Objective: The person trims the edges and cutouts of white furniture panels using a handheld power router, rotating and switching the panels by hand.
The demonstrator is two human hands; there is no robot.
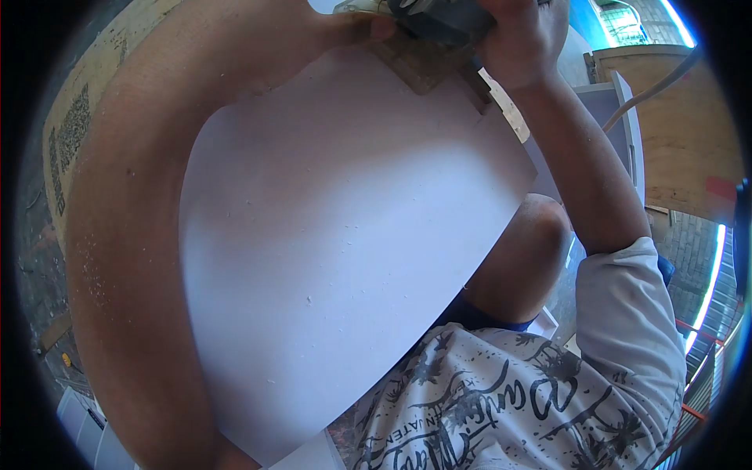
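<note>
Bare left forearm (pixel 129 251): frame left.
Dark power tool (pixel 450 22): top, our right hand (pixel 525 35) clamped on.
Left hand (pixel 348 33): tool's left, grip unclear.

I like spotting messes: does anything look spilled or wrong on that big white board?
Yes: small white crumbs are scattered across the white board, messy on its otherwise smooth surface. Pale specks also dot the left arm.

And there's the power tool (pixel 448 22) at the panel's (pixel 337 235) far end, between left hand (pixel 356 30) and right hand (pixel 526 39), a knee (pixel 542 223) right of the panel!
</note>
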